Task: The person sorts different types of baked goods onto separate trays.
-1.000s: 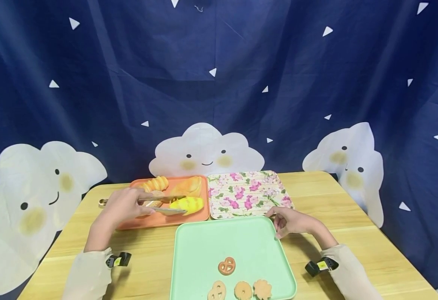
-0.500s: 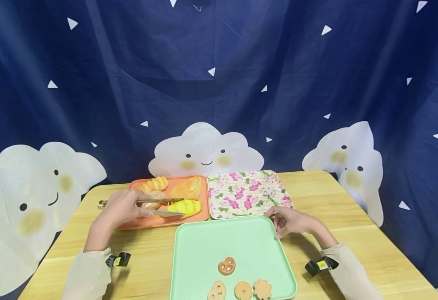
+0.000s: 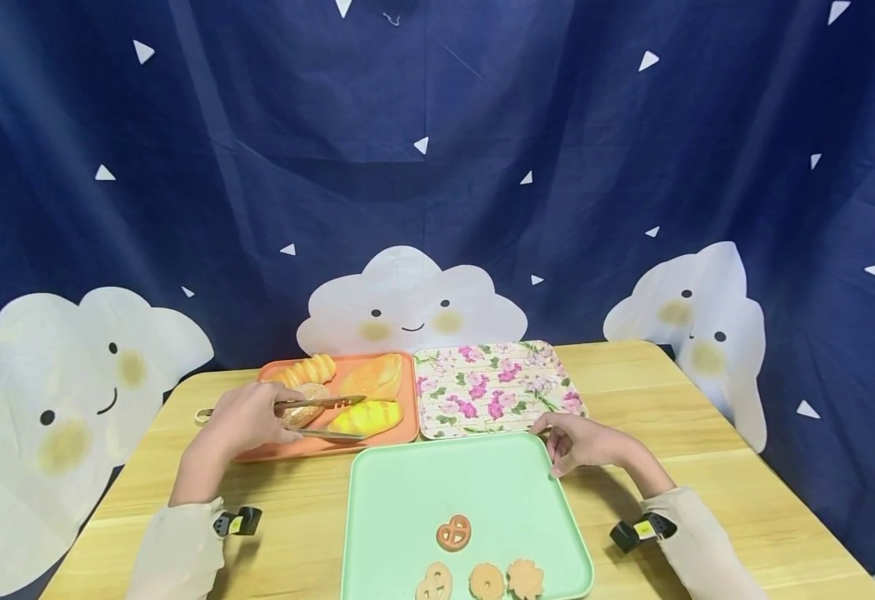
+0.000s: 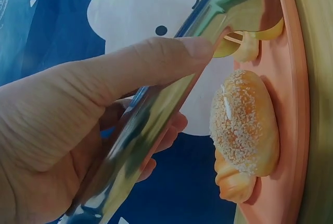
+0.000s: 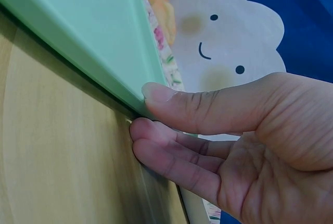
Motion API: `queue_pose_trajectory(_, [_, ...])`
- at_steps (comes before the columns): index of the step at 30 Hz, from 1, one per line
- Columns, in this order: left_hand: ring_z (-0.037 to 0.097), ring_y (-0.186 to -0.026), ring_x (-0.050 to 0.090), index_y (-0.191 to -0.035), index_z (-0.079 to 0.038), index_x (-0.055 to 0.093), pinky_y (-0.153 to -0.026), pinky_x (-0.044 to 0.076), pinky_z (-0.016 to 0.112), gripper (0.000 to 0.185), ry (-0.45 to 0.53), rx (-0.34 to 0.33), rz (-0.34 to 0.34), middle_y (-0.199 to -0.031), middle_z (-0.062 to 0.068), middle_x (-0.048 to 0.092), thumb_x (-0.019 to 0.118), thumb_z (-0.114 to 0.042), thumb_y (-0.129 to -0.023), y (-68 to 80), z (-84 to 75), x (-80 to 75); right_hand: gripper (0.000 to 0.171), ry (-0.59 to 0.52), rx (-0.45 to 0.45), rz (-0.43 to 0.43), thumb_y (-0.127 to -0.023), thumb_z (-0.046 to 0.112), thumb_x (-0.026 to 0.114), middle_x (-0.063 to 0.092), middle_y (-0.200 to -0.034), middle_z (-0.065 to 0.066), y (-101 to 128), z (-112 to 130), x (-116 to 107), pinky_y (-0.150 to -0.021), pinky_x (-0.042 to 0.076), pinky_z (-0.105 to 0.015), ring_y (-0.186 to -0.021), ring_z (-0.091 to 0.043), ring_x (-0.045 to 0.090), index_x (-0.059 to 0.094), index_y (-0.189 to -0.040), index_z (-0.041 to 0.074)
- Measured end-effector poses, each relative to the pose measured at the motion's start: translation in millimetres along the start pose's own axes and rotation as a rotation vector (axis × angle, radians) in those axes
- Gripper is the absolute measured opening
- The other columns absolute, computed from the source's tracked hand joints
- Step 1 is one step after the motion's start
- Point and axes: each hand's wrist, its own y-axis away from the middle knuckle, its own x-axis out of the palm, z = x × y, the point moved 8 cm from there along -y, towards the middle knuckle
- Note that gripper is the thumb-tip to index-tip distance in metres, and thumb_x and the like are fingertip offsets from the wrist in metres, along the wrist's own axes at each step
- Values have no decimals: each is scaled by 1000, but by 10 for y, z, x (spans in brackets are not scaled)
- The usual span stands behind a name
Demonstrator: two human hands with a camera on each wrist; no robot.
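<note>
My left hand (image 3: 246, 417) grips metal tongs (image 3: 321, 402), its thumb laid along one arm in the left wrist view. The tongs' arms stand apart on either side of a yellow toy bread (image 3: 370, 417) in the orange tray (image 3: 411, 383). A seed-coated bun (image 4: 242, 122) lies beside it, partly behind the tongs in the head view. My right hand (image 3: 583, 442) pinches the far right corner of the green tray (image 3: 452, 475), with the thumb (image 5: 158, 92) on the rim and the fingertips (image 5: 151, 148) low against its side.
A sliced-looking bread (image 3: 312, 368) and a smooth golden bread (image 3: 373, 377) fill the orange tray's back. The floral tray (image 3: 482, 387) adjoins it. On the green tray lie a brown pretzel (image 3: 453, 532) and several pale cookies (image 3: 486, 581). A cloud-print curtain (image 3: 422, 208) hangs behind the table (image 3: 655, 400).
The yellow bread has shifted slightly left and toward me. The tongs have moved a little nearer and their arms have spread wider. My right hand stays put on the green tray.
</note>
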Motion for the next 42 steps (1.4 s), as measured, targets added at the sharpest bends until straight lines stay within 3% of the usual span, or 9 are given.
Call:
queue_pose_trajectory(7, [14,-66,43,-116,-21,78,-55,30,32,58,-2,8,24,-69,-5,50,83,-13,-59,20,-45,0,61,-7,5,-3,-79,-4,81,61,-90,-22,-1,-4,2,-65,52,-23,-74,-17,59,49,-131,-12])
queue_pose_trajectory(14, [14,-68,47,-120,-23,76,-57,33,32,63,6,-1,52,-73,-5,56,82,-12,-58,73,-87,-80,60,-10,-15,0,-80,-4,80,61,-90,-23,3,43,10,-65,52,-23,-74,-16,58,48,-130,-13])
queue_pose_trajectory(20, [15,-65,46,-124,-24,74,-56,32,32,60,-24,-3,-27,-71,-5,54,79,-23,-64,132,-202,-255,60,1,-25,3,-81,-4,80,61,-90,-23,11,62,-1,-66,51,-24,-75,-15,58,48,-131,-14])
queue_pose_trajectory(23, [15,-68,52,-126,-20,73,-58,38,34,57,-42,41,-94,-82,-2,66,81,-32,-70,131,-340,-324,60,15,-21,1,-81,-3,80,61,-90,-21,15,56,-3,-66,52,-24,-75,-15,58,48,-131,-13])
queue_pose_trajectory(27, [15,-74,61,-123,-19,74,-60,47,36,56,-58,151,-203,-101,-1,76,85,-43,-75,127,-580,-370,60,14,-17,6,-81,-4,79,61,-90,-22,11,52,8,-66,52,-24,-75,-15,58,48,-131,-13])
queue_pose_trajectory(32, [9,-62,53,-119,-20,76,-53,40,27,60,-99,347,-348,-77,-7,66,86,-56,-72,178,-922,-355,59,7,-18,7,-81,-4,80,61,-89,-22,1,62,8,-66,51,-24,-74,-16,58,48,-130,-14])
queue_pose_trajectory(35, [10,-59,55,-118,-22,76,-52,41,26,66,-158,476,-400,-75,-6,64,78,-69,-73,241,-1135,-296,59,12,-15,8,-81,-4,80,61,-89,-21,-2,62,11,-66,51,-23,-74,-15,58,48,-130,-13])
queue_pose_trajectory(39, [13,-62,62,-121,-25,75,-53,46,26,68,-222,609,-387,-84,-4,69,62,-78,-80,339,-1364,-148,59,20,3,2,-80,-4,80,62,-90,-20,6,47,14,-65,51,-23,-74,-14,59,49,-130,-12])
queue_pose_trajectory(42, [9,-59,57,-122,-26,74,-51,43,23,66,-228,674,-359,-84,-7,66,61,-77,-82,426,-1474,-35,59,19,6,3,-81,-4,80,62,-90,-19,5,45,17,-65,51,-23,-74,-14,59,49,-131,-12])
